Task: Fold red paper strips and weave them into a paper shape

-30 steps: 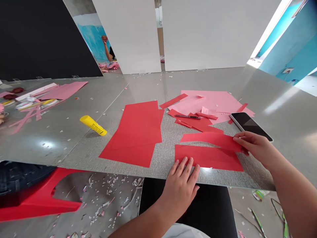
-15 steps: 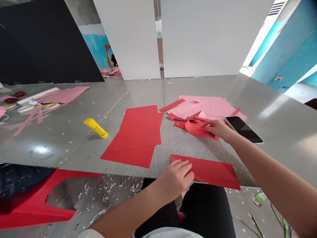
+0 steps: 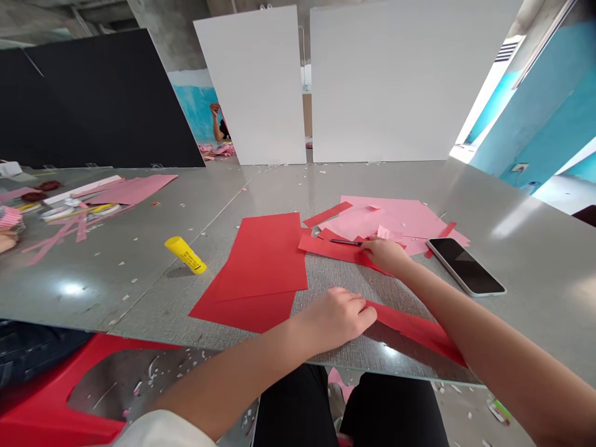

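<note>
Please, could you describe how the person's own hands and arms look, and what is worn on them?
The left hand and right hand are bare, with no gloves, and no watch or bracelet shows. A loose, plain whitish sleeve appears on the left arm. The right arm is uncovered as far as it shows.

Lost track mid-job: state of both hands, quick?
Left hand: curled, at the red strip; grip can't be told.
Right hand: at the red scraps and pen; grip hidden, can't tell.
</note>
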{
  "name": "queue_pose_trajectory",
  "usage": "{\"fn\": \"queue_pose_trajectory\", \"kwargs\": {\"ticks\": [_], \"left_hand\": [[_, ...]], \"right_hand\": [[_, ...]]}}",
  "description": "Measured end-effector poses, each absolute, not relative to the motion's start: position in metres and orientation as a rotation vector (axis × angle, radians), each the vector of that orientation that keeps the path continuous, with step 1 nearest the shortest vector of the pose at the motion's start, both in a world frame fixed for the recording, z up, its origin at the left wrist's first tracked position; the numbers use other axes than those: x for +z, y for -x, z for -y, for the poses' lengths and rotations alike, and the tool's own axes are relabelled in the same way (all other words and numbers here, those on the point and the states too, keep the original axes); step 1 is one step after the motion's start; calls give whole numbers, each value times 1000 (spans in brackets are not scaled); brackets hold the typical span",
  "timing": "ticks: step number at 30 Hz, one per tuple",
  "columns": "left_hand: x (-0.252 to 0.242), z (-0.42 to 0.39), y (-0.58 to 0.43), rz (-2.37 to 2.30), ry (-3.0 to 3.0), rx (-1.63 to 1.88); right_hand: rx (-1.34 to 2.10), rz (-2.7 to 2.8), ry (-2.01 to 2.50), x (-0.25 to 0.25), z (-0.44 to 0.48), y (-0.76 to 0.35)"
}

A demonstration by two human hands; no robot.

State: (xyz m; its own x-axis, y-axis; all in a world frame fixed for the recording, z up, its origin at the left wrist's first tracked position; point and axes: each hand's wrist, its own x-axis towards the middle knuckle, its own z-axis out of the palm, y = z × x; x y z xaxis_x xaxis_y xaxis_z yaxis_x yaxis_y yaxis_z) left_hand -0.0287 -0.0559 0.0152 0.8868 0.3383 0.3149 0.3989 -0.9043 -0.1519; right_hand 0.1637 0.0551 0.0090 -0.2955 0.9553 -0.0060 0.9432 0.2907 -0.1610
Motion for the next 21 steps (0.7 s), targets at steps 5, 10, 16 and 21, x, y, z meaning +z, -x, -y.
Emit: {"fn": "queue_pose_trajectory", "kwargs": {"ticks": [5, 10, 16, 21], "left_hand": [[13, 30, 24, 620, 2836, -467], [2, 19, 24, 647, 2842, -547], [17, 10, 32, 900, 2837, -723], [43, -5, 46, 1207, 2966, -1040]], "right_hand": [[85, 2492, 1805, 10, -53, -169], [54, 2461, 1777, 15, -50, -186], [605, 2258, 1477, 68, -5, -185], [572, 2447, 1409, 87, 18, -181]]}}
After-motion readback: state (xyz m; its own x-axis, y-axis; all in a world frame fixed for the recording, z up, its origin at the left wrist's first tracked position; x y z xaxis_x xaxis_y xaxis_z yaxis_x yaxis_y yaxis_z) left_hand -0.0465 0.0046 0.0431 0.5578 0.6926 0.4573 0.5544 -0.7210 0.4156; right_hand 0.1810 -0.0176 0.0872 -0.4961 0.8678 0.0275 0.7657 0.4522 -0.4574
